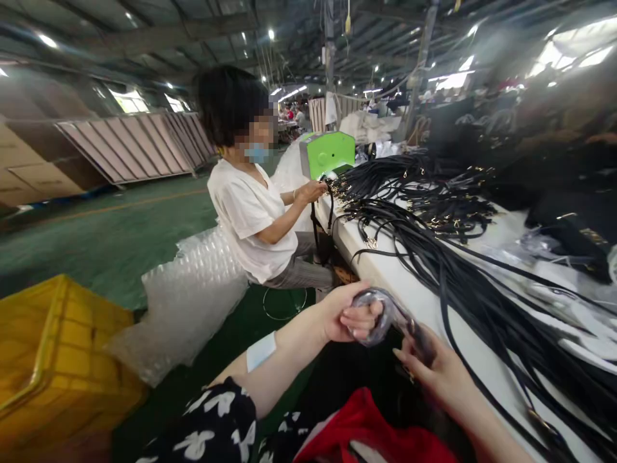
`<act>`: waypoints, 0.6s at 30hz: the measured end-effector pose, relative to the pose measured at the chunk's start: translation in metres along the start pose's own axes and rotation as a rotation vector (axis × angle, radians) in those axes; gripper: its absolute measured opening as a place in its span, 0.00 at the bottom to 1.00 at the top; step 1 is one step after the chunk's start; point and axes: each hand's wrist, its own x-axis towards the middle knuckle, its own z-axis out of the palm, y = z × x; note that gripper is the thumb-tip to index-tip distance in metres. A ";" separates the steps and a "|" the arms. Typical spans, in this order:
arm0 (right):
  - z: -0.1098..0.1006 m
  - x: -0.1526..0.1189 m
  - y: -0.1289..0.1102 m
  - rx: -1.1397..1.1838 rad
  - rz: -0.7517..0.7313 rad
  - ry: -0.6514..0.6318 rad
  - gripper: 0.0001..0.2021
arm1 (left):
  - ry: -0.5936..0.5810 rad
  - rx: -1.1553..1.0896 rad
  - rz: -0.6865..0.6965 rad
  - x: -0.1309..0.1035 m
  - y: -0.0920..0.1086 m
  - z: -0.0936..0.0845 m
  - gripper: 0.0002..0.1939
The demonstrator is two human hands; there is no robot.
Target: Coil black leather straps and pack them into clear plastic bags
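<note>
My left hand (pixel 354 315) is closed around a small roll of clear plastic film (pixel 383 315), its fingers curled inside the ring. From the roll, a strip of film runs right toward my right hand (pixel 434 363). That hand pinches a dark strap end (pixel 420 341), which seems to have film around it; motion blur hides the details. Close by on the right, a large bundle of long black straps (pixel 434 257) with gold-coloured metal hooks lies along the white table (pixel 385 257).
A co-worker (pixel 253 206) sits across to the left, handling straps at the table's far end beside a green machine (pixel 332 154). Bubble wrap (pixel 187 289) spreads over the floor behind. A yellow crate (pixel 91 360) stands at lower left. Dark straps and plastic bags pile up on the right.
</note>
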 end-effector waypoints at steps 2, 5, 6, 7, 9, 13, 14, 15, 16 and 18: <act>0.000 0.003 0.003 -0.025 0.050 0.058 0.26 | 0.023 -0.078 0.118 -0.002 0.011 0.001 0.38; -0.001 -0.001 -0.001 0.100 0.217 -0.103 0.30 | 0.060 -0.114 0.284 0.002 0.020 0.007 0.35; -0.002 -0.004 -0.004 0.192 0.273 -0.192 0.31 | 0.076 -0.107 0.328 0.005 0.020 0.009 0.33; -0.001 -0.007 -0.007 0.298 0.312 -0.278 0.30 | 0.098 -0.091 0.368 0.010 0.020 0.011 0.30; 0.000 -0.012 -0.015 0.510 0.346 -0.391 0.27 | 0.167 -0.036 0.446 0.021 0.014 0.012 0.23; 0.003 -0.018 -0.026 0.728 0.360 -0.430 0.21 | 0.348 0.255 0.665 0.044 -0.008 0.008 0.15; 0.003 -0.019 -0.028 0.739 0.359 -0.429 0.20 | 0.397 0.399 0.724 0.047 -0.015 0.006 0.15; 0.002 -0.019 -0.029 0.746 0.350 -0.429 0.18 | 0.441 0.560 0.768 0.050 -0.023 0.005 0.13; 0.001 -0.020 -0.031 0.749 0.338 -0.429 0.18 | 0.475 0.724 0.791 0.051 -0.030 0.004 0.12; -0.002 -0.021 -0.033 0.754 0.321 -0.423 0.17 | 0.508 0.997 0.755 0.051 -0.046 0.002 0.07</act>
